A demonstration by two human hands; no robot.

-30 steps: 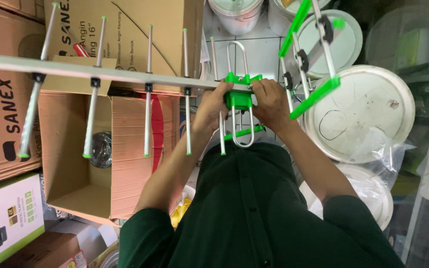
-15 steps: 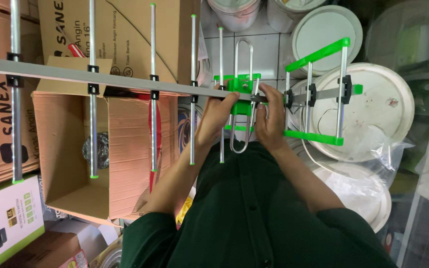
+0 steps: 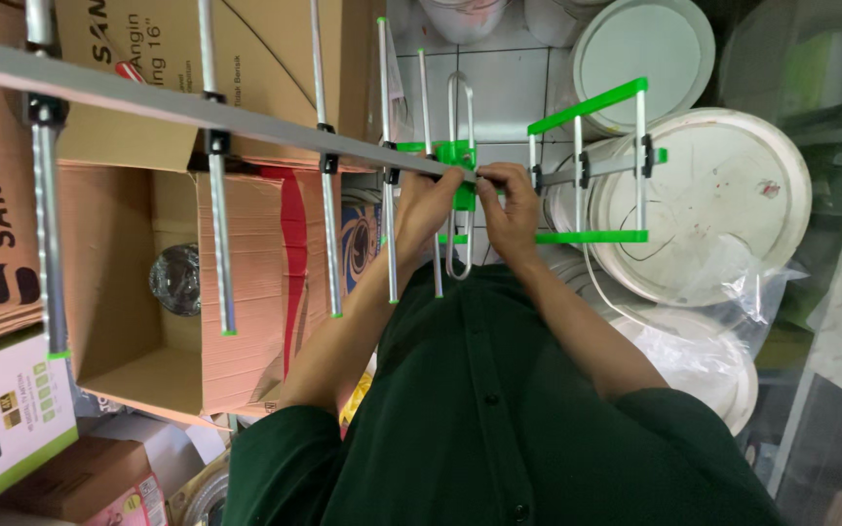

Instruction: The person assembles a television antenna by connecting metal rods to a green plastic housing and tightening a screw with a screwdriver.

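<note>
I hold a long TV antenna across the view. Its grey metal boom [image 3: 148,97] runs from the upper left to the middle and carries several thin cross rods with green tips. My left hand [image 3: 424,209] grips the boom just left of a green plastic bracket [image 3: 455,154]. Touching it, my right hand [image 3: 509,206] pinches the boom just right of that bracket. A metal loop [image 3: 460,97] sticks out from the bracket. Beyond my right hand sits the green-framed reflector end [image 3: 592,102], apart from my fingers. My dark green shirt fills the bottom.
An open cardboard box [image 3: 129,370] with a dark round thing inside lies at the left, among more cartons. White round bucket lids [image 3: 723,195] and a clear plastic bag [image 3: 704,341] are at the right. Tiled floor shows at the top centre.
The antenna has turned in my hands, so the green reflector end went from slanted to square. The boom now tilts down towards the middle, and my hands have closed together at the green bracket.
</note>
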